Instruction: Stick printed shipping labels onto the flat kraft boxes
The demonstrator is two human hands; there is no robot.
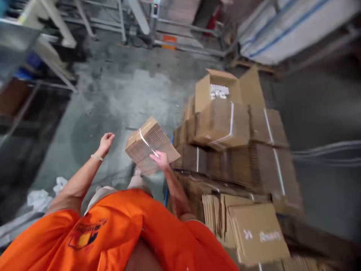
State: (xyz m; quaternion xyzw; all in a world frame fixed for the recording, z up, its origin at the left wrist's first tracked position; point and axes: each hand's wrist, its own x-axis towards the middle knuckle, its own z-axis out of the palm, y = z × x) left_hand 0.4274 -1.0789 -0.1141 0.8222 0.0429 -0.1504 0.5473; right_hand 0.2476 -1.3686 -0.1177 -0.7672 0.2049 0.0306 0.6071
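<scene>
A bundle of flat cardboard boxes point(149, 145), bound with a white strap, hangs tilted in front of my body above the floor. My right hand point(160, 159) grips it by the strap near its lower edge. To the left of the bundle, apart from it, my left hand point(107, 141) is raised with its fingers curled together; whether anything small is between them cannot be made out. A light band circles the left wrist.
Strapped cardboard bundles point(231, 162) are piled high on my right, topped by an open box point(218, 109) with white items inside. Loose flat cardboard point(258, 233) lies nearer me. Metal frames point(186, 47) stand ahead, a metal table point(17, 49) at left.
</scene>
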